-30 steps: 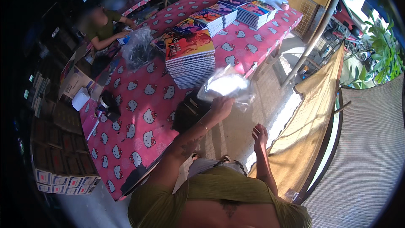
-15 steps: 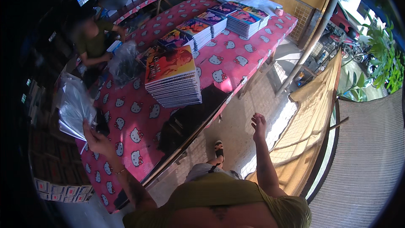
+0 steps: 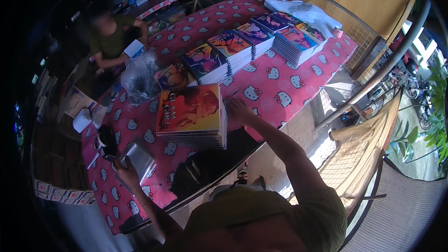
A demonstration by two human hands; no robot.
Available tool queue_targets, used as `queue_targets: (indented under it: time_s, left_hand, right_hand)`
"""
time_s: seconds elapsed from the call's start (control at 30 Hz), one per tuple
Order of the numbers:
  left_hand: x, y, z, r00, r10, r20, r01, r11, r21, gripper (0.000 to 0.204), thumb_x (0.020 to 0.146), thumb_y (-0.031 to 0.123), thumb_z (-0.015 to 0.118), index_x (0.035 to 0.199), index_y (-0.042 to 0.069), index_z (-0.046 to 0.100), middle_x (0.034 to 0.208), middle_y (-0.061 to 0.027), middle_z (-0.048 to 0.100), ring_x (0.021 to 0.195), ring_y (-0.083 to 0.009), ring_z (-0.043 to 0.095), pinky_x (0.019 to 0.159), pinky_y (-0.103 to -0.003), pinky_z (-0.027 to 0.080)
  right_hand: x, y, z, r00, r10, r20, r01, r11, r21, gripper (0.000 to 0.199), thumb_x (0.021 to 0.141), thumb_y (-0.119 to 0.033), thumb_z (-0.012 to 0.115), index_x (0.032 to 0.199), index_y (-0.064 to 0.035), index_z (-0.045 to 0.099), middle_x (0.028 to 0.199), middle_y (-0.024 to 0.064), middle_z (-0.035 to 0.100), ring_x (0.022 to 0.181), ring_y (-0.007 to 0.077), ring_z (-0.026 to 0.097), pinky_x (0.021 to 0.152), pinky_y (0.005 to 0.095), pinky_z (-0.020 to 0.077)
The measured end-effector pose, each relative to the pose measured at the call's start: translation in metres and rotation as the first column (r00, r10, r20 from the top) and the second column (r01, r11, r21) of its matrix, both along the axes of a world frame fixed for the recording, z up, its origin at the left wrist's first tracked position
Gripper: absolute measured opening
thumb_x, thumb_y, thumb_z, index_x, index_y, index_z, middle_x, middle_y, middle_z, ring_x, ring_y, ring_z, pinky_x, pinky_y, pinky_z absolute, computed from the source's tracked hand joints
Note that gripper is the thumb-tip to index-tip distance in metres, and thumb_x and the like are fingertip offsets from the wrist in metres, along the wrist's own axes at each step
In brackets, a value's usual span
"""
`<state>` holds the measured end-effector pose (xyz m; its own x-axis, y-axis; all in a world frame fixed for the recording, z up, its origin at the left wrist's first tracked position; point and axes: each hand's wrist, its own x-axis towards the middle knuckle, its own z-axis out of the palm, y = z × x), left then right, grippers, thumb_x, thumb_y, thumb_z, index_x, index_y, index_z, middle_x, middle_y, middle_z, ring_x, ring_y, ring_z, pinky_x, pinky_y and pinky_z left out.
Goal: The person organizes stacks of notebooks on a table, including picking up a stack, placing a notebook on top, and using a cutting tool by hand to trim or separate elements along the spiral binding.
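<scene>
Pink table [image 3: 284, 84], hand [image 3: 239, 110] against stack [image 3: 191, 116]

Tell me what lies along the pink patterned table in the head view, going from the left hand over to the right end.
Left hand on a clear plastic sleeve → nearest stack of colourful books → right hand at its edge → row of four more book stacks → white plastic bag, all on the pink patterned table.
</scene>
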<state>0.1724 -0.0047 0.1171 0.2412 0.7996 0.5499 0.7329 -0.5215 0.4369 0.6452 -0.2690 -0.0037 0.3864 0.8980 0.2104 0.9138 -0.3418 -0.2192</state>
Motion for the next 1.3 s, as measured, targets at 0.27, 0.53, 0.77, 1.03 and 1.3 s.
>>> queue_targets:
  time_s: [0.27, 0.53, 0.77, 1.03, 1.3]
  left_hand:
    - [-0.023, -0.063, 0.002, 0.997, 0.064, 0.03, -0.06, 0.991, -0.121, 0.035, 0.094, 0.013, 0.059, 0.127, 0.003, 0.055, 0.126, -0.0207, 0.052, 0.103, -0.0331, 0.062, 0.076, -0.039, 0.054]
    - [0.077, -0.123, 0.046, 0.982, 0.19, -0.012, -0.19, 0.98, -0.054, 0.031, 0.096, 0.013, 0.055, 0.124, -0.002, 0.056, 0.126, -0.0191, 0.054, 0.099, -0.0269, 0.063, 0.075, -0.037, 0.054]
    - [0.257, -0.18, 0.157, 0.978, 0.085, 0.188, -0.167, 0.862, 0.479, 0.03, 0.098, 0.014, 0.051, 0.122, -0.003, 0.057, 0.121, -0.0175, 0.059, 0.104, -0.0276, 0.061, 0.085, -0.038, 0.054]
    - [0.462, -0.292, 0.141, 0.633, -0.62, 0.464, 0.476, 0.784, 0.397, 0.03, 0.098, 0.012, 0.05, 0.121, -0.007, 0.052, 0.113, -0.0188, 0.058, 0.096, -0.0256, 0.063, 0.086, -0.035, 0.05]
    - [0.538, -0.335, 0.1, 0.602, -0.784, 0.154, 0.782, 0.617, 0.085, 0.039, 0.087, 0.004, 0.059, 0.125, -0.004, 0.052, 0.121, -0.0215, 0.053, 0.107, -0.0328, 0.056, 0.09, -0.041, 0.046]
  right_hand:
    - [0.118, 0.044, 0.007, 1.0, 0.005, -0.003, -0.006, 1.0, -0.015, 0.062, 0.094, -0.042, 0.045, 0.144, -0.0084, 0.032, 0.153, 0.0121, 0.028, 0.143, 0.0265, 0.022, 0.114, 0.0534, 0.0158]
    - [0.238, 0.005, 0.0, 0.938, -0.331, -0.107, 0.331, 0.943, -0.019, 0.07, 0.093, -0.051, 0.045, 0.146, -0.0083, 0.03, 0.154, 0.0137, 0.026, 0.144, 0.0282, 0.018, 0.115, 0.0524, 0.0136]
    - [0.292, -0.131, -0.008, 0.866, -0.494, -0.084, 0.5, 0.862, 0.083, 0.075, 0.091, -0.053, 0.046, 0.148, -0.0074, 0.027, 0.154, 0.0152, 0.025, 0.144, 0.0318, 0.018, 0.115, 0.0542, 0.0135]
    - [0.349, -0.303, 0.026, 0.393, -0.917, 0.072, 0.917, 0.386, -0.099, 0.089, 0.091, -0.066, 0.034, 0.149, -0.0016, 0.019, 0.157, 0.0199, 0.012, 0.147, 0.0325, 0.005, 0.113, 0.0616, 0.0009]
    - [0.415, -0.401, 0.024, 0.168, -0.975, -0.143, 0.933, 0.204, -0.296, 0.077, 0.092, -0.067, 0.028, 0.151, -0.017, 0.022, 0.157, 0.0185, 0.016, 0.145, 0.0355, 0.012, 0.111, 0.0641, 0.0072]
